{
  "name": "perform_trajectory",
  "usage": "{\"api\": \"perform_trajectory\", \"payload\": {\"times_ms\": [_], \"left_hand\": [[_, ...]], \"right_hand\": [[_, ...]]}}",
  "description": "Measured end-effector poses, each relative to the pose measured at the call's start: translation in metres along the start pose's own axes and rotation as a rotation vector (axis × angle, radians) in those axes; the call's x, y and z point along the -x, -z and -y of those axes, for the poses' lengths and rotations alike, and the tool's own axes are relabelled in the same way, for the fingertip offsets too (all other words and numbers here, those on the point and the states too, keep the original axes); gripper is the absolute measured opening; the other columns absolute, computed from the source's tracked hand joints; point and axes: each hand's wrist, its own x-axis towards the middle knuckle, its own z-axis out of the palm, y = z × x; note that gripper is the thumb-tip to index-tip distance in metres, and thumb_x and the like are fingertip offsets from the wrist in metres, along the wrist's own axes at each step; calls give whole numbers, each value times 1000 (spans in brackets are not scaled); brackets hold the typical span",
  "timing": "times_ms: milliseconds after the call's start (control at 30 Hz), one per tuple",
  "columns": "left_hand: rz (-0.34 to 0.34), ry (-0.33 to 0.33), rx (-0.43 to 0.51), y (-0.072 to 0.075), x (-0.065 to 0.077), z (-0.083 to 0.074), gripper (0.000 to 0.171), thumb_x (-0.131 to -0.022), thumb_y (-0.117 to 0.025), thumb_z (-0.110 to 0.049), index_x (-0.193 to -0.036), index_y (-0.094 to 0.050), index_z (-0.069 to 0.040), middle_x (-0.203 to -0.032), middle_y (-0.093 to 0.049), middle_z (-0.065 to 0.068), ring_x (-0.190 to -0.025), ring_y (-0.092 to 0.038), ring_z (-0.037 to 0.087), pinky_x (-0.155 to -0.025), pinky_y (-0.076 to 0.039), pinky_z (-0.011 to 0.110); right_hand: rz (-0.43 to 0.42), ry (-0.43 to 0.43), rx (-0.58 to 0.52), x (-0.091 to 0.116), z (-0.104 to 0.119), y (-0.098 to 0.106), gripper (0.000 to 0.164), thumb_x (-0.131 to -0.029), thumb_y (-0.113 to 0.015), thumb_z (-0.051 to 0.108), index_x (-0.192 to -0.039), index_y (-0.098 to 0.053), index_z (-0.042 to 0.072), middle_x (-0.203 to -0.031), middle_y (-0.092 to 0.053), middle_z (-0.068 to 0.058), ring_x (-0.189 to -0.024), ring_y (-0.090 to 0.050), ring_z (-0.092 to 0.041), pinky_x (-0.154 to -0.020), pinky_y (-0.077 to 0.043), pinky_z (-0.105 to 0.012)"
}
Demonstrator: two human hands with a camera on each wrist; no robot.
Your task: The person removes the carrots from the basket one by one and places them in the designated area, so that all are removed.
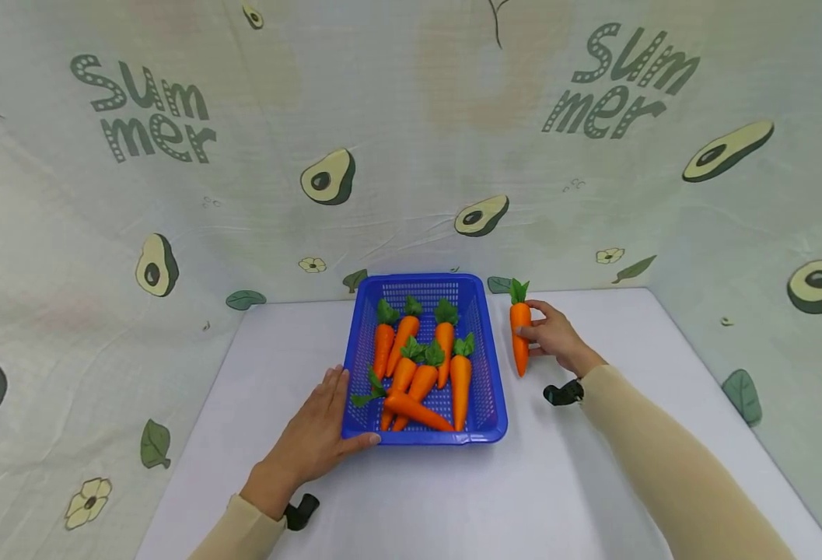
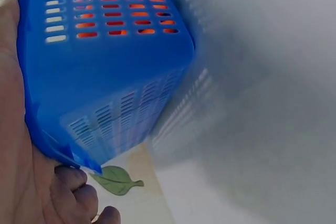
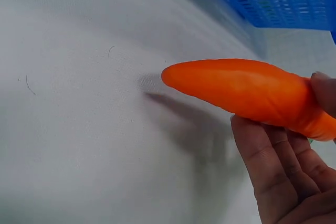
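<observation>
At the right of the basket in the head view, my right hand [image 1: 556, 336] pinches an orange carrot [image 1: 519, 330] with a green leafy top between thumb and fingers. The right wrist view shows the carrot [image 3: 241, 87] held near its thick end, its tapered tip over the white surface and its leaves mostly hidden. My left hand [image 1: 316, 428] rests at the near left corner of a blue plastic basket [image 1: 496, 381], fingers straight along the left rim and thumb on the front rim. Several carrots [image 1: 461, 389] lie inside, one across the others at the front.
The basket stands on a white table [image 1: 592, 474] against a cloth backdrop [image 1: 397, 93] printed with avocados, leaves and lettering. Cloth also hangs at both sides. The basket's slotted side wall [image 2: 110, 61] fills much of the left wrist view.
</observation>
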Motion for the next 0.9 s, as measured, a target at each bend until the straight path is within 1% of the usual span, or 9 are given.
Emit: {"api": "perform_trajectory", "payload": {"times_ms": [200,467,667,800,900], "left_hand": [[1,4,-16,0,-1,-4,127,-88,-49,-88,-167,-10,3,-176,-10,23,-163,-14,41,-130,-24,56],[15,35,-4,-1,0,-7,128,-87,-50,-89,-168,-8,1,-177,-8,22,-164,-12,39,-130,-24,55],[20,36,12,0,1,-7,127,-87,-51,-88,-168,-8,0,-177,-7,21,-164,-12,39,-128,-27,55],[25,32,21,0,1,-6,127,-88,-52,-87,-168,-7,0,-177,-7,21,-164,-12,39,-129,-26,55],[26,30,24,-1,1,-5,126,-89,-52,-86,-168,-6,0,-177,-6,21,-164,-11,39,-129,-25,55]], "right_hand": [[19,-12,50,-4,-1,-4,78,-106,-64,18,-169,-19,14,-152,-44,-33,-125,-61,-44,-96,-62,-50],[40,-15,58,-10,-4,-7,77,-106,-64,17,-169,-20,13,-149,-46,-34,-120,-63,-42,-99,-60,-53],[37,2,72,-13,-7,-7,76,-106,-65,17,-168,-23,11,-145,-49,-33,-112,-66,-37,-94,-63,-49],[40,-3,74,-15,-10,-7,76,-105,-66,18,-168,-23,12,-146,-50,-33,-111,-66,-36,-90,-65,-45],[43,-2,69,-16,-12,-8,77,-105,-66,18,-168,-23,11,-146,-50,-33,-111,-66,-36,-89,-65,-45]]}}
